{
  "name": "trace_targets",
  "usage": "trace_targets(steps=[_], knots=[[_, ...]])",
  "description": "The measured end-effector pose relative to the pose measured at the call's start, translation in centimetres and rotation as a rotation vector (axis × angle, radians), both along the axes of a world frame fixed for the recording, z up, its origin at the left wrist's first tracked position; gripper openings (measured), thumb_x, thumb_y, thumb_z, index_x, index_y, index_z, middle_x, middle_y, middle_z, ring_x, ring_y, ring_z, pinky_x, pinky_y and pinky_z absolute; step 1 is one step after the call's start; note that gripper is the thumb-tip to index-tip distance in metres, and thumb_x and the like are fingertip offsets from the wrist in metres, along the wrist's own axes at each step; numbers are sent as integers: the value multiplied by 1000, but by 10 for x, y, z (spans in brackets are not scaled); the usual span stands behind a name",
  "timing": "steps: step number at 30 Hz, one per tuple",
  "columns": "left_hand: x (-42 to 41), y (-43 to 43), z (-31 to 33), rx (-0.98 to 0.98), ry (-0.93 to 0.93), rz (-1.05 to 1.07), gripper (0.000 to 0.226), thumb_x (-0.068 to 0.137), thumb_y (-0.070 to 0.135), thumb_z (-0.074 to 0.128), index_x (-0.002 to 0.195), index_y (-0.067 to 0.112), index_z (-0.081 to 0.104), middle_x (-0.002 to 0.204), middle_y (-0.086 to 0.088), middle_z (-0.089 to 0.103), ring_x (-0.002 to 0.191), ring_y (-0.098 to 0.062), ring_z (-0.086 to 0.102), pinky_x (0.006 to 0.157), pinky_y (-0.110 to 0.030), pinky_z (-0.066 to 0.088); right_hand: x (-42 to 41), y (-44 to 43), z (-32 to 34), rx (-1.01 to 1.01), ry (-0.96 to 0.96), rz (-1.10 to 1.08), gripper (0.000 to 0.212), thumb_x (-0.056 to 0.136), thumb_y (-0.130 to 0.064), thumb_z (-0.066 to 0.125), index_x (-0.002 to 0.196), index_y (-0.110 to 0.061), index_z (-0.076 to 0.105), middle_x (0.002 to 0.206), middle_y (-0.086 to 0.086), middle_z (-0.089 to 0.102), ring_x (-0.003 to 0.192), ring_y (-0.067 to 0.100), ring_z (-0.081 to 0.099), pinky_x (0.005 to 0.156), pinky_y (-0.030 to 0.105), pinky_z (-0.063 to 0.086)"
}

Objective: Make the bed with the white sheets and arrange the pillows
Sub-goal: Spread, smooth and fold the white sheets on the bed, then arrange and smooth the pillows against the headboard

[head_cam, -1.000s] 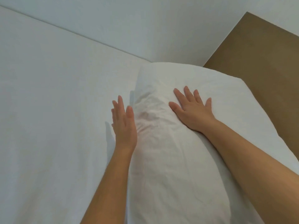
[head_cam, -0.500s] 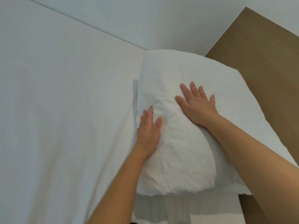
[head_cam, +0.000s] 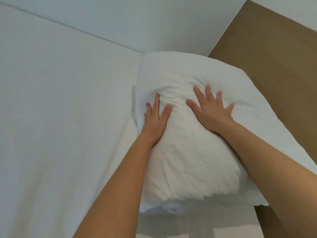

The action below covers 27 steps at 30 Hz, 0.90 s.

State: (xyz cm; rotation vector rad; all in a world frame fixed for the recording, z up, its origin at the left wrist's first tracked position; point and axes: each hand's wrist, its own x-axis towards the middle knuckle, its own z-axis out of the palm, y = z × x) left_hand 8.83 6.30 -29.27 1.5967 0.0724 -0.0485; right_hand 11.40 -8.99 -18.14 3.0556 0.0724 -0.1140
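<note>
A plump white pillow [head_cam: 185, 157] lies at the head of the bed, against the brown headboard [head_cam: 274, 55]. My left hand [head_cam: 155, 121] presses flat on the pillow's left side, fingers straight and sunk into the fabric. My right hand [head_cam: 211, 111] lies flat on top of the pillow with fingers spread. The cloth between the two hands is bunched into creases. The white sheet [head_cam: 60, 117] covers the mattress to the left, smooth with a few faint folds.
A pale wall [head_cam: 137, 19] runs along the bed's far side and meets the headboard in the corner behind the pillow. A flat white layer [head_cam: 188, 225] shows under the pillow's near end.
My left hand moved from the sheet beside the pillow onto the pillow's left side. My right hand's fingers spread wider. The pillow's near end has come into view.
</note>
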Motion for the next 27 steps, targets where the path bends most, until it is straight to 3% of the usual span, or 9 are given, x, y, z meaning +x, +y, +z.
trace_targets(steps=[3,7,12,16,20,22,24,27], knots=[[22,-2,-2,71,50,-4,68,94,65,31,149,50,-5,162,-7,-12,149,-25,-10,120,-52,-1,12,-3,-29,-1,18,-2,70,89,-74,7,149,-47,-15,160,-10,-24,148,29,-21,111,68,-9],[7,15,-6,121,51,38,71,95,61,34,153,39,1,163,-1,-3,150,-13,-5,122,-41,3,9,2,-34,66,51,39,70,90,-73,10,151,-46,-13,161,-8,-23,147,30,-22,112,67,-11],[-38,19,44,280,-14,-79,95,81,82,25,155,28,1,164,2,-2,150,-15,-1,122,-44,6,-42,-24,8,39,45,72,64,95,-68,12,153,-44,-2,164,-8,-10,150,25,-13,115,61,-10],[-94,-11,82,826,-115,-258,85,86,74,20,154,30,-5,161,-5,-19,149,-25,-15,120,-52,1,-123,-72,17,38,49,-92,62,96,-64,9,153,-43,-5,163,-8,-14,150,23,-15,116,61,-7],[-136,-46,91,1202,-405,-436,85,83,75,2,154,30,-8,160,-7,-22,147,-31,-19,115,-62,-1,-209,-113,-2,54,52,-262,62,97,-62,11,152,-43,-13,162,-7,-19,149,25,-16,115,64,-1],[-151,-60,96,1345,-526,-546,84,83,72,3,154,29,-3,161,-7,-18,148,-33,-16,114,-64,1,-247,-130,-10,-1,86,-329,64,96,-64,9,151,-42,-17,162,-4,-21,149,28,-17,114,64,-1],[-165,-70,99,1445,-603,-639,78,90,67,17,155,26,4,162,-10,-10,149,-35,-9,114,-66,4,-282,-143,-11,-62,117,-389,64,96,-65,6,150,-42,-19,162,-1,-20,148,32,-18,114,65,-3],[-197,-88,118,1455,-675,-786,77,87,62,20,151,20,33,160,-14,19,147,-37,17,109,-69,22,-333,-157,1,-89,164,-461,63,96,-64,4,146,-39,-25,162,2,-20,148,35,-18,113,67,-4]])
